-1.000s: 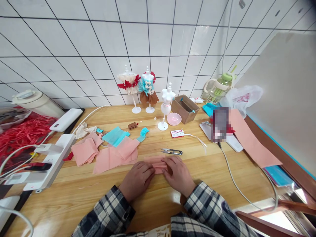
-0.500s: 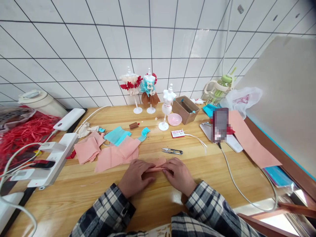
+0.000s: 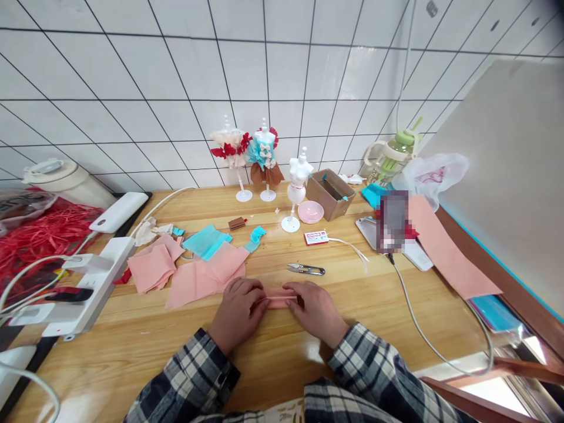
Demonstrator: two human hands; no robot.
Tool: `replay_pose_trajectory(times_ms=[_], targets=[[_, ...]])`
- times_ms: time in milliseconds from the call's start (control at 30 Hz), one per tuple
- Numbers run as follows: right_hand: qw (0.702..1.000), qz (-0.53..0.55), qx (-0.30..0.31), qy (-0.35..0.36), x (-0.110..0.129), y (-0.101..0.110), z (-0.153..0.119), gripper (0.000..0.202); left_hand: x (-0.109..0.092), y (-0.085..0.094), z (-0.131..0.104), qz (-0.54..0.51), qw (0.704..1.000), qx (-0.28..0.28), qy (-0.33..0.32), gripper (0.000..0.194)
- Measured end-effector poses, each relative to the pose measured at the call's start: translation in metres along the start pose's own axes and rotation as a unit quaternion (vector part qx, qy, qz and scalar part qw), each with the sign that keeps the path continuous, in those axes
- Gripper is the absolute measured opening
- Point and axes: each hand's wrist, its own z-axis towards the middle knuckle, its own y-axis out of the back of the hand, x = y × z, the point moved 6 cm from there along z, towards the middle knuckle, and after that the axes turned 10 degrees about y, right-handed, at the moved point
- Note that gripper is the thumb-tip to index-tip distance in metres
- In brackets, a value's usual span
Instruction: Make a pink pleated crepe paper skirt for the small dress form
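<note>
A folded strip of pink paper [image 3: 278,298] lies low over the wooden table, stretched between my two hands. My left hand [image 3: 239,311] pinches its left end between thumb and fingers. At the right end, my right hand [image 3: 316,310] grips it the same way, with the fingers bent over the top. Thread snips [image 3: 306,269] lie just beyond my right hand. Left of my left hand are pink sheets [image 3: 198,282], a light blue piece [image 3: 207,242] and a stack of folded pink paper [image 3: 152,267].
Behind stand a bare white mini mannequin [image 3: 299,182], two dressed ones, a pink bowl [image 3: 311,212] and a cardboard box [image 3: 331,194]. A power strip [image 3: 92,294] is at left; a phone [image 3: 393,220] and long pink strip [image 3: 453,252] at right.
The pink strip between my hands has turned so that more of its flat face shows below the fold. My fingers have shifted along it, and the view has moved slightly.
</note>
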Motion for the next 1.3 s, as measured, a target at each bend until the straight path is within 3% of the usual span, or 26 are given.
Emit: replay_pose_trajectory(times_ms=[167, 333, 400, 467, 533, 600, 700, 833, 967, 1067, 1167, 1300], targets=[[0.999, 0.002, -0.001, -0.052, -0.004, -0.002, -0.001, 0.033, 0.008, -0.003, 0.001, -0.026, 0.998, -0.011, 0.054, 0.024], [0.998, 0.015, -0.025, -0.053, -0.006, -0.004, -0.007, 0.031, 0.011, -0.002, -0.001, 0.005, 0.996, -0.028, 0.085, 0.017], [0.998, 0.004, -0.035, -0.05, -0.005, -0.004, -0.008, 0.036, 0.004, 0.004, -0.004, 0.014, 0.996, -0.065, 0.056, 0.015], [0.998, -0.009, -0.039, -0.046, -0.005, -0.004, -0.008, 0.04, -0.01, 0.009, -0.009, 0.022, 0.995, -0.097, -0.018, 0.014], [0.998, -0.015, -0.042, -0.041, -0.004, -0.004, -0.008, 0.042, -0.025, 0.005, -0.015, 0.038, 0.988, -0.092, -0.115, 0.012], [0.998, -0.02, -0.042, -0.036, -0.005, -0.006, -0.009, 0.042, -0.032, -0.003, -0.018, 0.054, 0.984, -0.068, -0.158, 0.012], [0.998, -0.023, -0.053, -0.025, -0.007, -0.007, -0.01, 0.043, -0.028, -0.014, -0.016, 0.052, 0.989, -0.038, -0.136, 0.012], [0.992, -0.024, -0.117, 0.04, 0.001, 0.003, -0.012, 0.037, -0.022, -0.017, -0.014, 0.06, 0.991, -0.022, -0.114, 0.014], [0.989, -0.025, -0.086, 0.118, 0.013, 0.005, -0.012, 0.03, -0.021, -0.011, -0.012, 0.06, 0.992, -0.03, -0.103, 0.016], [0.991, -0.036, -0.064, 0.116, 0.012, 0.001, -0.011, 0.031, -0.021, -0.005, -0.01, 0.036, 0.995, -0.037, -0.087, 0.017], [0.991, -0.029, -0.073, 0.105, 0.006, -0.001, -0.01, 0.018, -0.018, -0.001, -0.009, 0.009, 0.998, -0.028, -0.062, 0.016], [0.994, 0.021, -0.077, 0.079, 0.003, -0.002, -0.009, 0.018, -0.012, -0.002, -0.006, -0.058, 0.998, -0.005, -0.032, 0.025]])
